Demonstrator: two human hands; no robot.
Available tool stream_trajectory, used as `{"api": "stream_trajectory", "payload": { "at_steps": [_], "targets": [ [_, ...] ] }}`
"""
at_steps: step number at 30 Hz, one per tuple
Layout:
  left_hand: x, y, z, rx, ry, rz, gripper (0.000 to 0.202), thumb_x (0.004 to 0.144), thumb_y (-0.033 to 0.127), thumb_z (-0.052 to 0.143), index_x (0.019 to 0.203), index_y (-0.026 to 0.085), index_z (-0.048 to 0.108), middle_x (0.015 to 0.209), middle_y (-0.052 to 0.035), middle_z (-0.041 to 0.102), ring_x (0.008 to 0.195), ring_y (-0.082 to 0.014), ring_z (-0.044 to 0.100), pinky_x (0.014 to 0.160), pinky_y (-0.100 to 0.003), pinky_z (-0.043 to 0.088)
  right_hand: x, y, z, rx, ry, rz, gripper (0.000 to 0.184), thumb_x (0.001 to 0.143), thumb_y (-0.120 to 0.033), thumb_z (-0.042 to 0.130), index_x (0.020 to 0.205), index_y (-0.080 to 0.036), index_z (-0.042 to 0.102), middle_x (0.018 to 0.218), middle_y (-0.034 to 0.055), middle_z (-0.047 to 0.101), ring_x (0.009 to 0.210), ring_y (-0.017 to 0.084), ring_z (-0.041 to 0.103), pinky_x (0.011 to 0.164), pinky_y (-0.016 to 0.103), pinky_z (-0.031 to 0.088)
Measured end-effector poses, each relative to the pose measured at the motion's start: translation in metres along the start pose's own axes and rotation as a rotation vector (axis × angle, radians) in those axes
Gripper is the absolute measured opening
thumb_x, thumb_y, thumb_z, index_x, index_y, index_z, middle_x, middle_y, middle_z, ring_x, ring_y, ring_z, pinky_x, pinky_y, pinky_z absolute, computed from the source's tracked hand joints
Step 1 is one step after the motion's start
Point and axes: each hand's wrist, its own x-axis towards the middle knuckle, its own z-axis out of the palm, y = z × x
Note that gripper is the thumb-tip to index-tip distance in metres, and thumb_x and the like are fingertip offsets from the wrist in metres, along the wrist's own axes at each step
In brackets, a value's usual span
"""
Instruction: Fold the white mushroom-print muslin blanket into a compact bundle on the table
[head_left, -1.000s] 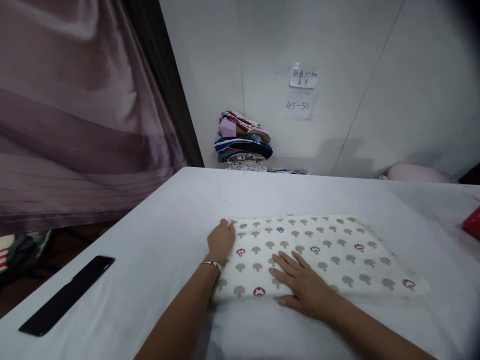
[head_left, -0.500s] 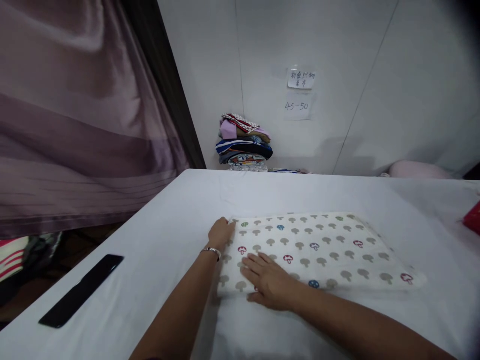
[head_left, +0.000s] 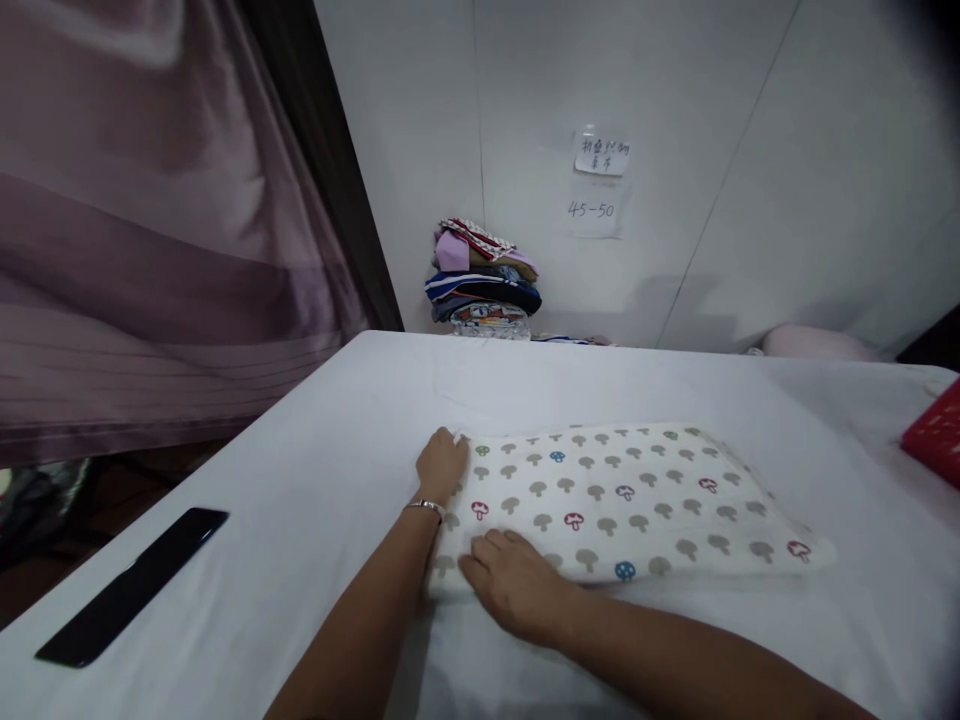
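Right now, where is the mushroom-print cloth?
In the head view, the cloth lies on the white table, right of centre, with the left hand at its far left corner, the right hand at its near edge.

Dim light, dark upper-right corner

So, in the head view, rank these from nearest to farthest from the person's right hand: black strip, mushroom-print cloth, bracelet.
From the right hand:
1. Mushroom-print cloth: nearest, touching the hand.
2. Bracelet: just to the left, on the other wrist.
3. Black strip: farthest, well to the left on the table.
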Motion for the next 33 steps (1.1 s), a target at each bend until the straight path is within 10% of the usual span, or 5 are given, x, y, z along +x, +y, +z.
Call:
{"api": "stream_trajectory", "payload": {
  "at_steps": [10,20,33],
  "targets": [
    [-0.006,-0.008,0.006,-0.002,0.148,0.226,0.039,0.083,0.020,0.038,0.121,0.017,0.047,0.120,-0.0100,0.055,0.111,-0.0222,0.050,0.088,-0.032,0.040,-0.016,0.038,-0.033,0.515,0.050,0.113,0.023,0.089,-0.025,0.043,0.103,-0.020,0.061,0.100,0.0046,0.062,0.093,0.016,0.054,0.082,0.029,0.045],
    [0.004,-0.012,-0.004,-0.037,0.122,0.395,0.019,0.083,0.034,0.045,0.087,0.019,0.056,0.093,-0.0061,0.061,0.091,-0.0196,0.053,0.083,-0.030,0.040,-0.031,0.156,-0.029,0.166,0.090,0.463,0.044,0.090,-0.027,0.033,0.127,-0.013,0.052,0.132,0.0127,0.049,0.124,0.024,0.041,0.106,0.041,0.030],
    [0.007,-0.008,0.000,-0.094,0.018,0.104,0.016,0.085,0.033,0.041,0.084,0.021,0.053,0.091,-0.0044,0.062,0.084,-0.0187,0.057,0.070,-0.030,0.042,-0.030,0.173,-0.009,0.173,-0.137,0.514,0.065,0.092,-0.056,0.021,0.142,-0.016,0.032,0.150,0.0084,0.021,0.139,0.021,0.013,0.112,0.040,0.009]
  ]
}}
